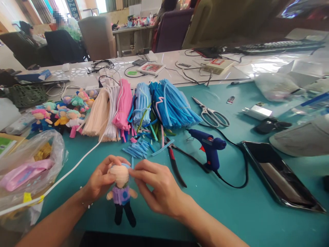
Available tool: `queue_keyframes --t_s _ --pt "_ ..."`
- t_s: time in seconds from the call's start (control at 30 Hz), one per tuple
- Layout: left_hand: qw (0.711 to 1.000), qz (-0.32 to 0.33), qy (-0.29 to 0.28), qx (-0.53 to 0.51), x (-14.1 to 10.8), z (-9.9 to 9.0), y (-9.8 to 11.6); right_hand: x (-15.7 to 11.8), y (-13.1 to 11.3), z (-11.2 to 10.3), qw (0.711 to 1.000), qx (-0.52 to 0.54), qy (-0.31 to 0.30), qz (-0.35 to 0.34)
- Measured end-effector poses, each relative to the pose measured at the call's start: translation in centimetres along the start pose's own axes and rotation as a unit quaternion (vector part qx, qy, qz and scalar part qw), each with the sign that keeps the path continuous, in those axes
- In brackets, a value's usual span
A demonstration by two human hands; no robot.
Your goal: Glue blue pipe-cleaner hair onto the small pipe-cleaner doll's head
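A small doll (121, 195) with a pale round head, purple top and black legs is held upright above the green mat. My left hand (104, 175) grips its head from the left, fingers behind it and thumb at the front. Light blue strands lie over the top of the head. At the right side of the head, my right hand (156, 185) pinches at the blue strands, with thumb and forefinger together. Cut light blue pieces (136, 148) lie just beyond the hands. Whatever sits between the right fingertips is mostly hidden.
Bundled stems (172, 106) and several finished dolls (61, 116) stand beyond. Pliers (174, 161), a blue glue gun (209, 144), scissors (210, 113) and a black tray (280, 175) lie right. A white cable (77, 164) and plastic bag (33, 171) are left.
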State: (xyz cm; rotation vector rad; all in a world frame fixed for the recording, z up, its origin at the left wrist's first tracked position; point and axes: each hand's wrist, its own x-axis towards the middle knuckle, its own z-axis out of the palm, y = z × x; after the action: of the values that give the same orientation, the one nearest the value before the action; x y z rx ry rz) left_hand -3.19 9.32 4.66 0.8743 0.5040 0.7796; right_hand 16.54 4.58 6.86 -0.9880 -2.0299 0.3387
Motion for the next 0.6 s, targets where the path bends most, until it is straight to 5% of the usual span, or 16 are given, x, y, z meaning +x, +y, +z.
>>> queue_keyframes --t_s 0.3,0.6 --pt "0.999 0.019 -0.024 0.040 -0.1 -0.6 -0.4 -0.2 0.4 0.5 0.999 -0.023 0.026 -0.013" --pt "0.979 0.106 -0.119 0.129 -0.9 -1.0 -0.4 -0.1 -0.2 0.5 0.999 0.003 0.040 -0.017"
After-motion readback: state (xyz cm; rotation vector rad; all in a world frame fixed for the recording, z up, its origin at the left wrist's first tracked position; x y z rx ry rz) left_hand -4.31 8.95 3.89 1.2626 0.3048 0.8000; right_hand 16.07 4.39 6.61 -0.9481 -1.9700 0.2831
